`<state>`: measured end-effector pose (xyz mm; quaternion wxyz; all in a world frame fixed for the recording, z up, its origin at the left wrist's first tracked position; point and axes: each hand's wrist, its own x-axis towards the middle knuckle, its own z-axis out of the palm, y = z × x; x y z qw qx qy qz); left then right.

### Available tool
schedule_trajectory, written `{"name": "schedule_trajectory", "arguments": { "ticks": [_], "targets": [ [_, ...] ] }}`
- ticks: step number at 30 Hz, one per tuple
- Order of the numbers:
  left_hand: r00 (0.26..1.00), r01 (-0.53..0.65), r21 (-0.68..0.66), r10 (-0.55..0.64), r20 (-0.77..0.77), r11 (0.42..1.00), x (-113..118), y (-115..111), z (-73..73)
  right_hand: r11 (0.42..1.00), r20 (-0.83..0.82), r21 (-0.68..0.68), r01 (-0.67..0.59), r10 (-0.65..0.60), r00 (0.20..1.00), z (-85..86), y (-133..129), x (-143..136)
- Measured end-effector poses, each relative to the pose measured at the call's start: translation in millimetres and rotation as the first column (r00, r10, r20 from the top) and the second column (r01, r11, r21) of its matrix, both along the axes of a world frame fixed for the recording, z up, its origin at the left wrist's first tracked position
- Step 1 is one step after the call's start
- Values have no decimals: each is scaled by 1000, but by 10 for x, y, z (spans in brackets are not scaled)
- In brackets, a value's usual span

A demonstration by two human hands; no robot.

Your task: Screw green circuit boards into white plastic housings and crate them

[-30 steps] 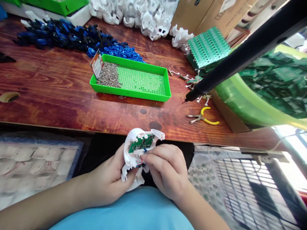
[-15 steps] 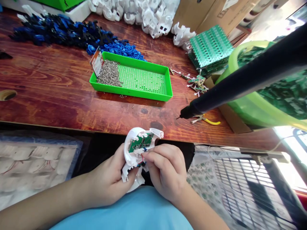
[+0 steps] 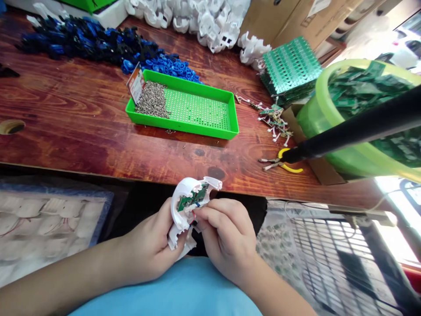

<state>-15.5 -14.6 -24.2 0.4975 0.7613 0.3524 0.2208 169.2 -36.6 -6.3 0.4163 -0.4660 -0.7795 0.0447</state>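
My left hand point(image 3: 153, 245) is wrapped round a white plastic housing point(image 3: 179, 219), held tilted above my lap in front of the table edge. Inside the housing's upper part sits a green circuit board point(image 3: 194, 197). My right hand point(image 3: 228, 232) is closed in a pinch at the housing's open side. A short red wire point(image 3: 194, 216) shows at its thumb and fingertips, which seem to grip it; the fingers partly cover the spot. Below, a second white piece point(image 3: 189, 248) hangs partly hidden by my left hand.
On the table point(image 3: 66, 131) are a green tray point(image 3: 197, 127) with screws, blue and black parts point(image 3: 88, 39), white shells point(image 3: 213, 26), stacked circuit boards point(image 3: 291, 66), and yellow-handled pliers point(image 3: 289, 168). A black electric screwdriver point(image 3: 355, 123) slants in from the right before a green tub point(image 3: 315, 118).
The black screwdriver has swung right and away, uncovering more of the pliers and tub. The housing has tilted slightly, showing less of the board. Both hands keep nearly the same place.
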Motion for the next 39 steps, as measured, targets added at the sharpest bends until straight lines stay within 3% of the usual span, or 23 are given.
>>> {"name": "schedule_trajectory", "arguments": {
  "ticks": [9, 13, 15, 18, 20, 23, 29, 37, 39],
  "targets": [
    [995, 88, -54, -85, 46, 995, -36, 0, -4, 995, -132, -78, -67, 57, 990, -26, -9, 22],
    [994, 83, -235, -63, 91, 968, 45, 36, 88, 987, -154, -159, -27, 2, 988, -86, 22, 50],
    [992, 81, -411, -35, 119, 908, 88, 61, 144, 967, -199, -251, -36, -15, 980, -76, 46, 89],
    [979, 149, -661, -18, 201, 735, 120, 95, 193, 913, -254, -394, -105, 1, 967, 3, 56, 193],
    [969, 198, -744, -11, 248, 638, 127, 116, 198, 872, -261, -464, -154, 31, 965, 68, 38, 275],
    [970, 188, -803, 21, 241, 566, 147, 144, 180, 833, -287, -512, -209, 63, 956, 129, -5, 375],
    [982, 128, -846, 52, 181, 518, 251, 144, 181, 938, -252, -313, -151, 71, 965, 143, -60, 452],
    [976, 140, -848, 75, 206, 511, 325, 61, 245, 950, -126, -272, -153, 122, 984, 195, -106, 450],
    [975, 140, -829, 72, 212, 542, 322, 46, 256, 963, -153, -228, -146, 112, 982, 187, -118, 460]
  ]
}}
